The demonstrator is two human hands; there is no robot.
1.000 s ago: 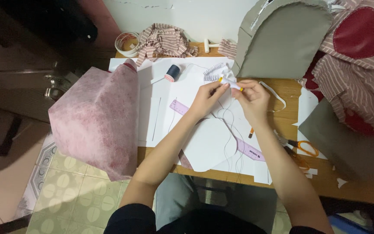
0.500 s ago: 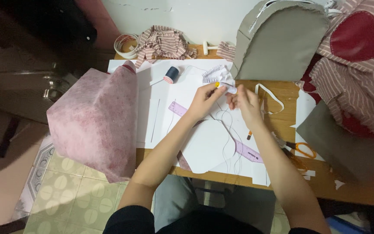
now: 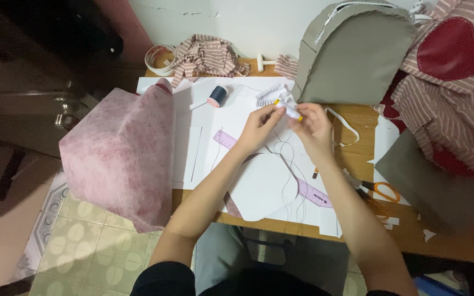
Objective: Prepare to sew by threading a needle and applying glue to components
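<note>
I see the tabletop point(image 3: 467, 241) hemmed in: pink bag point(image 3: 119, 156) blocks its left edge, grey bag point(image 3: 352, 55) and striped cloth point(image 3: 207, 55) the far edge, striped heap point(image 3: 451, 109) the right. Open passage remains over white paper point(image 3: 193, 148) toward the near edge, scissors point(image 3: 377, 189) right.

Bright, even light on the desk (left side dim), focus sharp.

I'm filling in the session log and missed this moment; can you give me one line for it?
left hand: holds white tube | right hand: pinches white tube | nearby: thread spool, purple ruler, scissors | surface: wooden table
</note>
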